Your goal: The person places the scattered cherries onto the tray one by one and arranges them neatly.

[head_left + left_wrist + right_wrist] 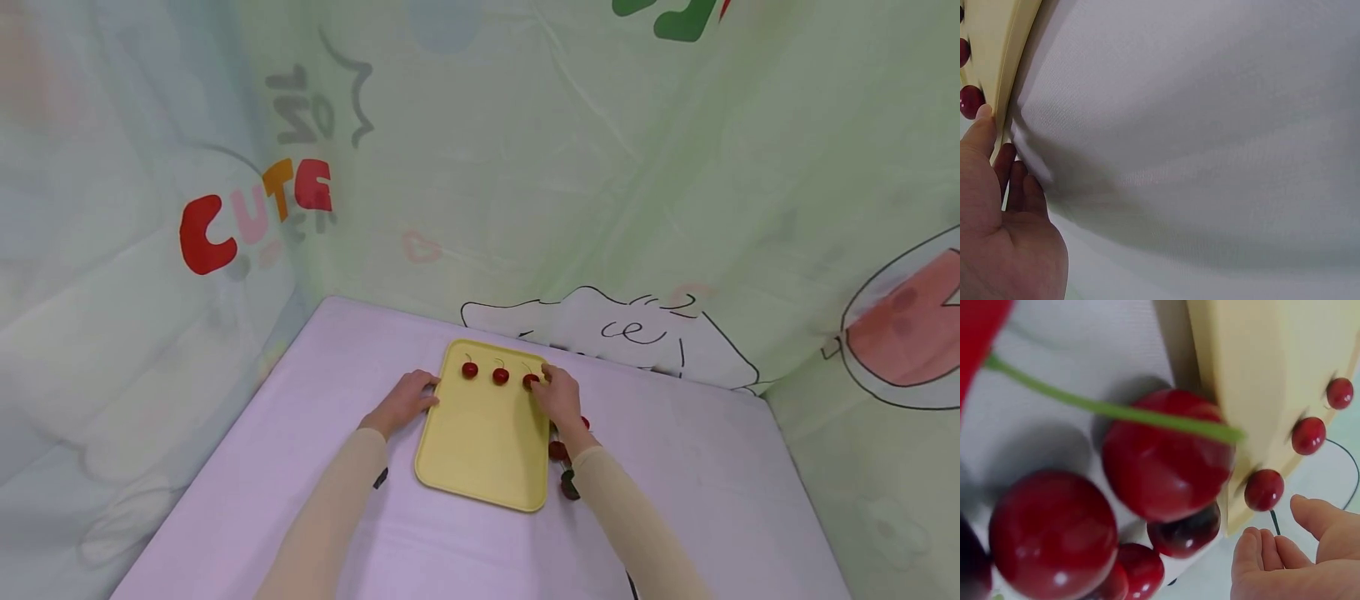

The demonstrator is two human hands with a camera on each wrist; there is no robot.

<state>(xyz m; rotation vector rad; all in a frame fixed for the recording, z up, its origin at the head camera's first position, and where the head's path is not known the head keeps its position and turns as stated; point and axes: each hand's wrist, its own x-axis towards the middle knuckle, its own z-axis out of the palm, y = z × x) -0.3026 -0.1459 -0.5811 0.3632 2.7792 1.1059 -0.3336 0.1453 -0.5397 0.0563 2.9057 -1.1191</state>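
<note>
A yellow tray (483,442) lies on the lavender cloth, with three dark red cherries in a row near its far end: a left one (469,369), a middle one (500,376) and a right one (531,381). My left hand (405,402) holds the tray's left edge; in the left wrist view the thumb (982,128) lies over the rim, fingers against the outer side. My right hand (561,398) is over the far right corner, beside the right cherry. In the right wrist view its thumb and fingers stand apart, and that cherry's stem (1275,522) runs down toward the fingertips.
Several more cherries (1054,534) lie on the cloth along the tray's right side, partly hidden by my right arm in the head view. Printed curtains (525,167) rise behind the table and at both sides. A small black object (381,478) shows beside the left sleeve.
</note>
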